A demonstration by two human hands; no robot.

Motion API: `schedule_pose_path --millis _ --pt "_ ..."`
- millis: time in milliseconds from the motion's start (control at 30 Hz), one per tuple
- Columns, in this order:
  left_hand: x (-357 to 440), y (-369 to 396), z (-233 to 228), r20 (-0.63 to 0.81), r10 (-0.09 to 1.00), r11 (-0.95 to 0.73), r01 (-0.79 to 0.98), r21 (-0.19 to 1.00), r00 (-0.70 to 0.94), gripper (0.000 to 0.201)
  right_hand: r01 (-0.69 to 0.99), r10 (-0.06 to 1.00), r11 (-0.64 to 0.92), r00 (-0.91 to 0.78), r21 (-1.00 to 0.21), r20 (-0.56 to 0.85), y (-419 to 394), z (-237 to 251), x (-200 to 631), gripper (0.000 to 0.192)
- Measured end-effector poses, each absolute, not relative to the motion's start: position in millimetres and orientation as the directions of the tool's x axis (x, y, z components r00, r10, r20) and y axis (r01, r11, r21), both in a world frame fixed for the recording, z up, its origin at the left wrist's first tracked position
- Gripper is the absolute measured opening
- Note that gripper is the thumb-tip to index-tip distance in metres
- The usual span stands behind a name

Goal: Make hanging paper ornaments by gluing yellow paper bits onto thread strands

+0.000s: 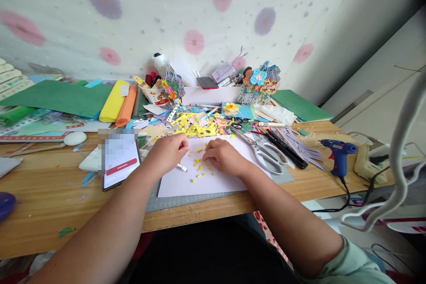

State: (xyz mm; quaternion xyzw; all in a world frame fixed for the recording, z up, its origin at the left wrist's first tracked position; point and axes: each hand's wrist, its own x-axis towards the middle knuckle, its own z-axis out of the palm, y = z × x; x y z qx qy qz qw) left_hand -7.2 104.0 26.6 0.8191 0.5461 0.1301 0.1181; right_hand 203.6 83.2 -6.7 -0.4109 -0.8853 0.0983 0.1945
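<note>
**A draped wall behind a wooden desk**

A wooden desk is seen running across the frame. Directly behind the desk, the wall is covered by a white cloth printed with pink and purple flowers. To the right of the desk, a plain pale wall is shown, and below it light floor tiles. The scene is lit evenly by soft light.
</note>
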Motion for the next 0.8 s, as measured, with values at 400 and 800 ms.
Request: schedule_pose_path --millis 400,800 --pt "-18 80 25 -0.071 0.889 -0.452 0.892 0.022 0.453 0.017 0.771 0.812 0.583 -0.558 -0.257 0.17 63 -6 185 0.03" --pt "-13 54 24 0.028 0.921 -0.388 0.922 -0.009 0.388 0.028 0.68 0.823 0.553 -0.355 -0.482 0.442 38 -21 212 0.03"
